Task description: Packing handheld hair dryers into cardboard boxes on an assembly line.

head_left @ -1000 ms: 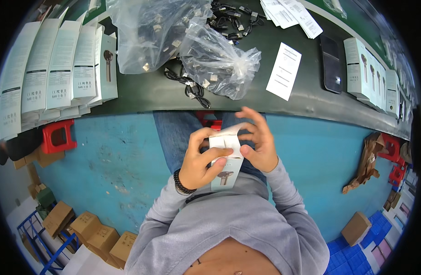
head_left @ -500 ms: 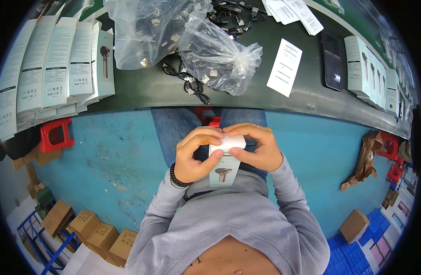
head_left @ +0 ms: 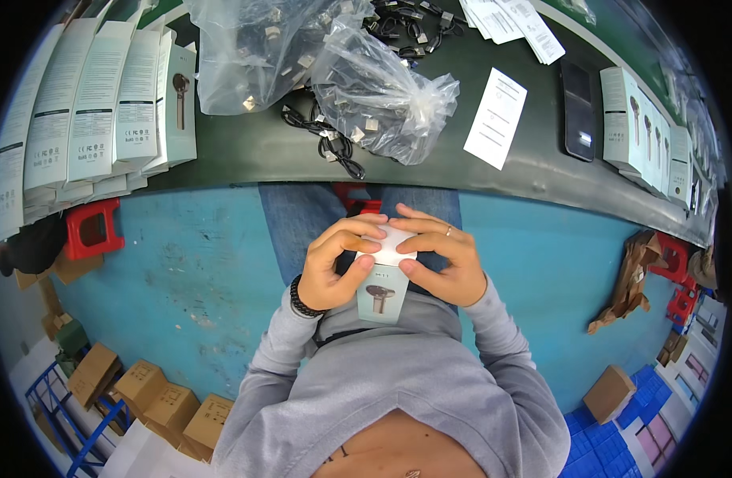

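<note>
A slim pale-green box [head_left: 382, 295] with a picture of a dark round-headed device on its front stands upright at my lap, its white top end [head_left: 391, 244] facing up. My left hand [head_left: 331, 259] curls around the left side of that end, thumb at the front edge and fingertips on the white top. From the other side my right hand [head_left: 447, 256] grips it, thumb at the front corner and one finger on the top, the remaining fingers partly spread. Whether the white top is a tucked flap or something inside, I cannot tell.
On the dark table [head_left: 238, 159] ahead are clear plastic bags [head_left: 390, 103] of cables, a loose black cable [head_left: 326, 139], a white printed sheet [head_left: 496, 119] and a black phone [head_left: 577, 107]. Similar boxes [head_left: 95, 103] stand at left, more boxes [head_left: 625, 119] at right.
My right index finger has drawn back toward the right, so more of the white top shows, and other right fingers have lifted. The box has shifted slightly left with my hands.
</note>
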The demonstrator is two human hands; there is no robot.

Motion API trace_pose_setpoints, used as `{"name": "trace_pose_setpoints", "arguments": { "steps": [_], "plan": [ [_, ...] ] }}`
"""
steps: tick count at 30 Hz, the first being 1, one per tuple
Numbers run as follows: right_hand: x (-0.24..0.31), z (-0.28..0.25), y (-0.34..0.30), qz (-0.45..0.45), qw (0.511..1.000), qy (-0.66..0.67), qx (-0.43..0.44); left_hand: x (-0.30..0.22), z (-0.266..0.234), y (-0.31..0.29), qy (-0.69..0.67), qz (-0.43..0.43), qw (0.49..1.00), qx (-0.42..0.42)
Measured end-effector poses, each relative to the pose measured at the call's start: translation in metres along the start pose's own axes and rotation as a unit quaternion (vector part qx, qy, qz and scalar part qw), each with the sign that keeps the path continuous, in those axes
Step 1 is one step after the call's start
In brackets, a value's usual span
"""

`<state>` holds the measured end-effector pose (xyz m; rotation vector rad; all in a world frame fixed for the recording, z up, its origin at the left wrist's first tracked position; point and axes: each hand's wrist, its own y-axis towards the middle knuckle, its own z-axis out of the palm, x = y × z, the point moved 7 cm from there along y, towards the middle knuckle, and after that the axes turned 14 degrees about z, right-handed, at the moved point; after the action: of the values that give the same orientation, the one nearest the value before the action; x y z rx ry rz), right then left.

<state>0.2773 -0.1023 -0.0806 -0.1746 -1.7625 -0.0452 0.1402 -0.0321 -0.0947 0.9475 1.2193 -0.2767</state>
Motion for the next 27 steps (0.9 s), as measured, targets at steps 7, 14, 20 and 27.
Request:
{"name": "trace_pose_setpoints", "arguments": {
  "steps": [7,14,20,27],
  "plan": [
    [-0.001,-0.002,-0.005,-0.034,0.995,-0.092,-0.019,0.011,0.004,-0.007,0.01,0.013,1.0,-0.002],
    [-0.008,0.004,-0.018,-0.078,0.988,-0.113,-0.069,0.011,0.011,-0.001,0.036,0.027,0.999,0.014],
    [-0.028,0.0,-0.036,-0.003,0.997,-0.056,-0.06,0.008,0.018,0.002,0.086,0.055,0.995,0.019],
    [-0.037,-0.001,-0.079,0.04,0.993,-0.003,-0.111,-0.042,0.058,0.049,0.137,0.142,0.98,-0.023]
  ]
}}
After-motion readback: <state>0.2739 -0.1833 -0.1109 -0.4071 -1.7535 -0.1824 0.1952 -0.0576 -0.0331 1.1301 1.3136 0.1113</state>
